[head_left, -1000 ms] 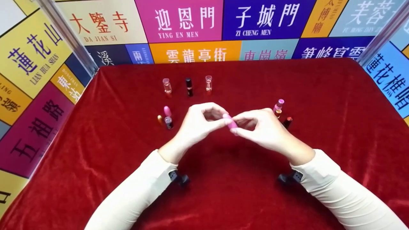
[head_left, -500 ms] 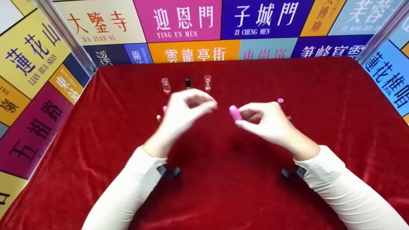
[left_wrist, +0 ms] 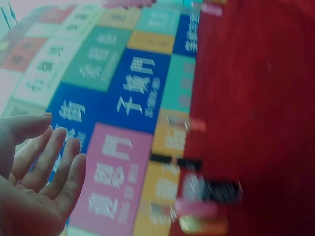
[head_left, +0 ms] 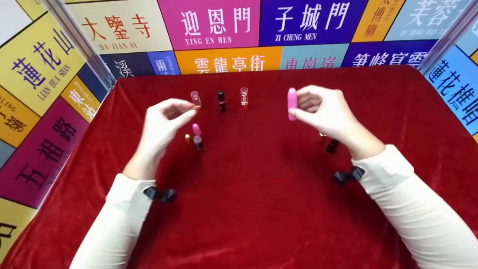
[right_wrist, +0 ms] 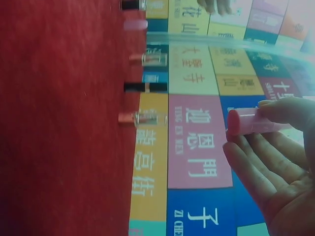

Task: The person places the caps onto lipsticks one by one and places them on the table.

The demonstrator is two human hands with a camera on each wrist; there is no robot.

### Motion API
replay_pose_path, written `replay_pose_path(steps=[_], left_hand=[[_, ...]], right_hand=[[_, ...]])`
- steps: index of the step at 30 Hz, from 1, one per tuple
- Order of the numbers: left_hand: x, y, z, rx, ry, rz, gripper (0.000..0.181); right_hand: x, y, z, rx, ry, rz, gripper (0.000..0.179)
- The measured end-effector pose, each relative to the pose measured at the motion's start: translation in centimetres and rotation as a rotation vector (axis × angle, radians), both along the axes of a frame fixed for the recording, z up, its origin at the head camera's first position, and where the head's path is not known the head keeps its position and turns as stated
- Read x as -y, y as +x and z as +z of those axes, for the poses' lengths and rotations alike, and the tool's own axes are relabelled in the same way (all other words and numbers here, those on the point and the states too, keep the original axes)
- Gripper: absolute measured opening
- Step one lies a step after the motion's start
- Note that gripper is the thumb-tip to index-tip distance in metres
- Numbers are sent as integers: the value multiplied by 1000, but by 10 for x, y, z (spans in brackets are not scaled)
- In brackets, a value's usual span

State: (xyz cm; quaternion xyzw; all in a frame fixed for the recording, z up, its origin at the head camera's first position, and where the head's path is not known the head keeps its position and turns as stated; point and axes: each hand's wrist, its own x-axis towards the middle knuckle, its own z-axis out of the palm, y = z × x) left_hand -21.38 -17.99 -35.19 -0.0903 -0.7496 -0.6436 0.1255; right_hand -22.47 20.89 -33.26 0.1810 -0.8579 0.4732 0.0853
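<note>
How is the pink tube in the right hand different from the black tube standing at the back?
The pink tube looks pink wherever it shows, while the black tube has a pale band. The pink tube's top is rounded; the black tube's looks flat. The right hand holds the pink tube up; the black tube stands on the red cloth. Both are slim and roughly upright.

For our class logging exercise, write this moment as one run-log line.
right hand: pinches pink tube above red cloth | left hand: empty | standing: black tube between two clear-topped tubes
</note>
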Motion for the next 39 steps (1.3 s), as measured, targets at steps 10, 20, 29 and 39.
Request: replay_pose_path(steps=[10,20,29,39], left_hand=[[38,-12,-39,114,-15,21,31],[55,-15,-57,206,-113,25,36],[60,-15,-67,354,-247,-94,37],[50,-17,-72,344,-293,-96,35]], right_hand=[[5,-40,21,18,88,-33,30],[26,-74,19,103,127,-47,22],[44,-100,-4,178,175,-111,23],[50,-117,-49,238,170,-200,24]])
